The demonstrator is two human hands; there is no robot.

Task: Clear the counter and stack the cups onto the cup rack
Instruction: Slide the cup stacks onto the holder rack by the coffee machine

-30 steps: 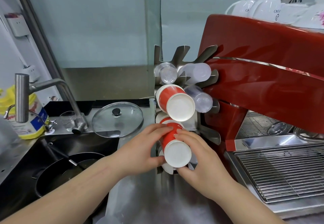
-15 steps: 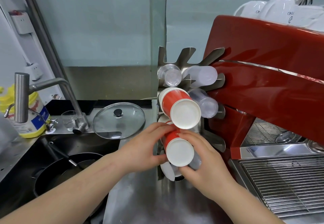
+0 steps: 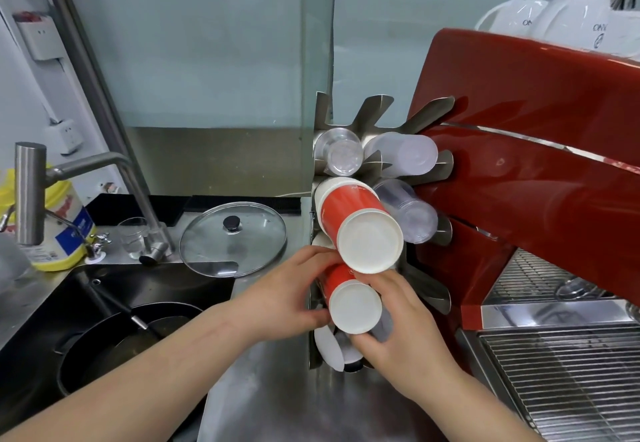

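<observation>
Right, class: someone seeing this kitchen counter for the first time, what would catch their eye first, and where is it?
Probably the two hands, left hand and right hand, gripping a red paper cup stack at the centre, against the metal cup rack. Above it a larger red cup stack juts toward the camera. The glossy red espresso machine fills the right side.

White cups (image 3: 585, 22) atop the red machine, partial lettering, perhaps "ON"

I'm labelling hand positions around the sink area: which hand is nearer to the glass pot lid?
Left. The left hand grips the small red paper cup stack just below and right of the glass pot lid; the right hand sits on the stack's far side, further away.
</observation>
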